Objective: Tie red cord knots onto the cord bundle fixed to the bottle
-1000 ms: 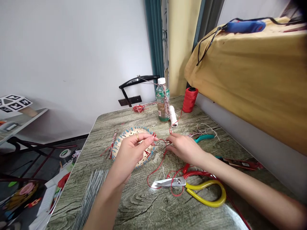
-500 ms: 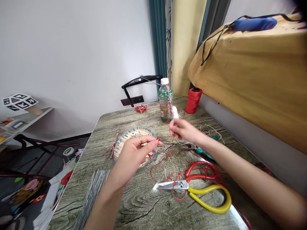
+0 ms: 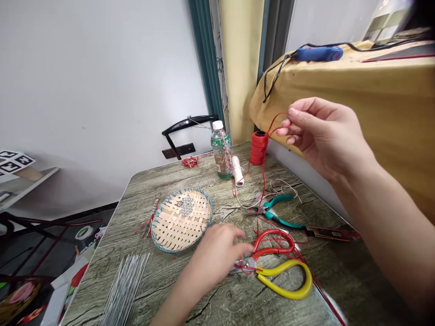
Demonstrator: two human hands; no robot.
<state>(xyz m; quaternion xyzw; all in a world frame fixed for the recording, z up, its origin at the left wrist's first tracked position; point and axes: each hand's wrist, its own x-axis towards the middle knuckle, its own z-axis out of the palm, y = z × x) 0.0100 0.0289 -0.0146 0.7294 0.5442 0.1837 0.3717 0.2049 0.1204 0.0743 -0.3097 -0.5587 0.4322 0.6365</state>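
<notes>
My right hand (image 3: 331,133) is raised at the right, its thumb and fingers pinching a red thread (image 3: 264,179). A loop of the thread sticks out from the fingertips, and a long strand hangs down to the table. Low over the table, my left hand (image 3: 219,249) has its thumb and fingers apart, with nothing visible between them. Its fingertips are beside the scissors (image 3: 283,286), which have one red and one yellow handle. The hand hides much of their blades. Beyond the left hand lies a round woven bamboo basket (image 3: 173,226) with blue edging and small shiny beads (image 3: 186,206) in it.
Green-handled pliers (image 3: 280,219) lie right of centre. Behind them stand a red thread spool (image 3: 258,148), a tilted white string spool (image 3: 237,171) and a bottle (image 3: 219,154). Thin metal wires (image 3: 124,287) lie front left. A yellow cloth (image 3: 384,90) covers a surface at right.
My right hand has moved up and right, drawing out the red thread. My left hand has shifted from in front of the basket toward the scissors, its pinch opened. The view has turned slightly right.
</notes>
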